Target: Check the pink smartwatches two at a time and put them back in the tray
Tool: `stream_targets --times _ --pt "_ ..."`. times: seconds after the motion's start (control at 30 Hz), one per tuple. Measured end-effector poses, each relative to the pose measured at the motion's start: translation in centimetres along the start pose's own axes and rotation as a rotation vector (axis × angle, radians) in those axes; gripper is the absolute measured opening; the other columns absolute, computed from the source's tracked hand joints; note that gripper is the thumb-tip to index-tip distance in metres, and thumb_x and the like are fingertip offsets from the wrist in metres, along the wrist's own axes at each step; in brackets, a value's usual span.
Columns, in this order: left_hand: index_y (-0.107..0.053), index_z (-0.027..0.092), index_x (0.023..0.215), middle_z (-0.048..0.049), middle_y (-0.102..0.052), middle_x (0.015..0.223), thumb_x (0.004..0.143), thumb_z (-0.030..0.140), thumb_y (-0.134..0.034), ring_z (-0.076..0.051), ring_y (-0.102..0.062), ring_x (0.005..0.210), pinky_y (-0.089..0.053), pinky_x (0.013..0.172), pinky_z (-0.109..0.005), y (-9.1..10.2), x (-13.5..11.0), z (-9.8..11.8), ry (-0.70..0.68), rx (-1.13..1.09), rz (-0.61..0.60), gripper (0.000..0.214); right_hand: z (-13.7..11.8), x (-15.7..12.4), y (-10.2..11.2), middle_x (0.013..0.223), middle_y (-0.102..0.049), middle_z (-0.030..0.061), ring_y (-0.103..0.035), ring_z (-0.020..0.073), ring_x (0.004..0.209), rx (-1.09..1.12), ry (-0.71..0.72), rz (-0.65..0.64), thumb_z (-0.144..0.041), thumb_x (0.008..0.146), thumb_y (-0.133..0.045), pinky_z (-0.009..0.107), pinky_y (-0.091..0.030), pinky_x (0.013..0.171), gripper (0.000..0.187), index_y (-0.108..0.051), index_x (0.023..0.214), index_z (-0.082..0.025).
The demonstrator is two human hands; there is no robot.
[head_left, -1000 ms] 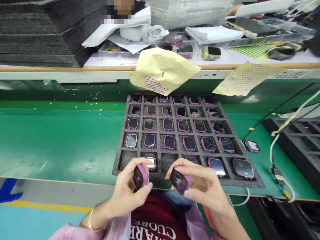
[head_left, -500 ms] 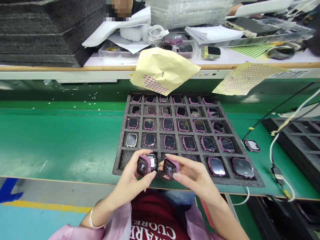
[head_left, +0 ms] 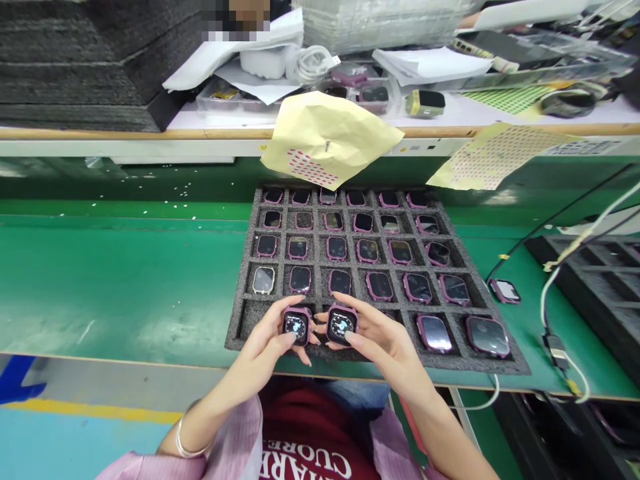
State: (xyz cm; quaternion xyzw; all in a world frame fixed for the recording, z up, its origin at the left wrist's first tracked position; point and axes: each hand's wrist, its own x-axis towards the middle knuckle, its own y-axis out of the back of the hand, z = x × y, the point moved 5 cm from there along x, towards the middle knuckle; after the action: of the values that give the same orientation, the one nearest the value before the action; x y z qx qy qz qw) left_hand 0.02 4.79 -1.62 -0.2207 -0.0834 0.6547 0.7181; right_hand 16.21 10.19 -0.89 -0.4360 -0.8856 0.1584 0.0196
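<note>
My left hand grips a purple smartwatch by its edges, thumb on the lower part of its lit screen. Another purple smartwatch is held in my right hand, its thumb at the screen's lower right corner. Both screens show a clock face and point up toward me, side by side with a small gap. Beneath them is the front row of a dark grey foam tray. Purple-framed watches with dark screens sit in most of its visible compartments; one watch has a pale frame. My hands hide part of the front row.
A second foam tray lies at the right, beside cables and a lone purple watch. Yellow paper sheets hang from the shelf edge. Stacked black foam stands upper left. A partly visible person is beyond the shelf.
Both watches have turned from a tilted position to face me more squarely, and their screens look brighter. The white-labelled underside beside the left watch is out of sight now.
</note>
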Motion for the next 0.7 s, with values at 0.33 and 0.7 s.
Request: stream_targets --times 0.33,0.7 --pt "-0.04 0.02 0.131 -0.0097 -0.056 0.105 0.089 0.02 -0.046 -0.024 -0.059 0.092 -0.054 0.068 -0.034 -0.16 -0.05 -0.06 -0.011 0.0 -0.01 0.043 0.12 -0.11 0.09 0.114 -0.066 0.0102 -0.065 0.0271 0.1 -0.02 0.002 0.035 -0.028 0.091 -0.063 0.042 -0.06 0.081 0.044 -0.05 0.132 -0.022" --pt "-0.044 0.023 0.131 -0.0093 -0.057 0.106 0.09 0.021 -0.052 -0.022 -0.059 0.092 -0.058 0.071 -0.033 -0.43 -0.15 0.01 -0.049 0.012 -0.052 0.042 0.71 -0.07 0.28 0.101 -0.07 0.0096 -0.07 0.0242 0.082 -0.102 0.014 0.146 -0.032 0.088 -0.067 0.033 -0.064 0.067 0.04 -0.056 0.125 -0.021"
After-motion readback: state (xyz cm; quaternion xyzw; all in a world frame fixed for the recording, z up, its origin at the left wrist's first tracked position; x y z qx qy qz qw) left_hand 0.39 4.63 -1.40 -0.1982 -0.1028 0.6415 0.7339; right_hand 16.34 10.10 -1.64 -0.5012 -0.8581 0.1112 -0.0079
